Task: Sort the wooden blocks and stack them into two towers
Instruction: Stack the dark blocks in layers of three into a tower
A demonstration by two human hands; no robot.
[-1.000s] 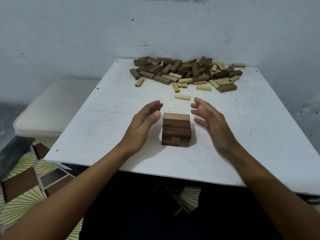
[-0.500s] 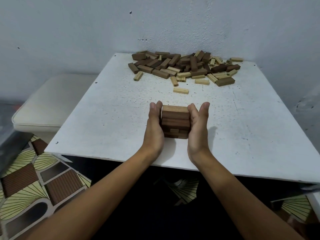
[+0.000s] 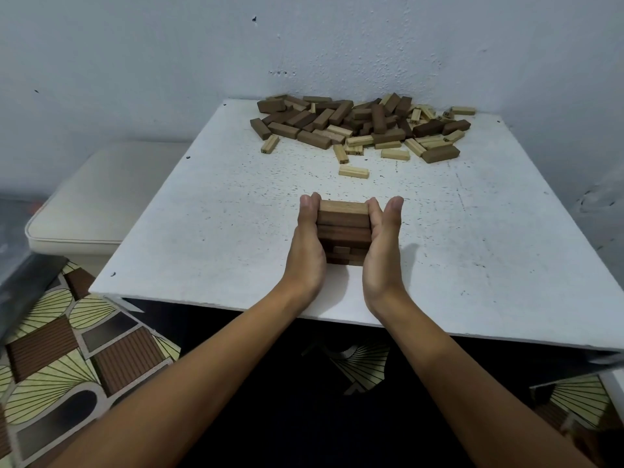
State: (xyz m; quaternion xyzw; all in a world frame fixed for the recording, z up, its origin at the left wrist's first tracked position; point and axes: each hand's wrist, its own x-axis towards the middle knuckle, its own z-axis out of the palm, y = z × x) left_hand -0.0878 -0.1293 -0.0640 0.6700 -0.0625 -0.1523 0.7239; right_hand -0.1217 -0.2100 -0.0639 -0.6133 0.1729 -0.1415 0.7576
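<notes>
A short tower of dark wooden blocks [image 3: 343,231] is pressed between the left hand [image 3: 305,243] and right hand [image 3: 383,244] on the white table [image 3: 202,231]; the mixed block pile [image 3: 363,125] is heaped at the far edge.

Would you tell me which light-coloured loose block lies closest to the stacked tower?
The lone pale block, lying apart in front of the pile, nearest the tower.

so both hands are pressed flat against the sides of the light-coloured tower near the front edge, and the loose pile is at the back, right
Not quite: the head view shows the tower is built of dark brown blocks, not light ones. The left hand and right hand do press flat against its sides, and the loose pile is at the back.
</notes>
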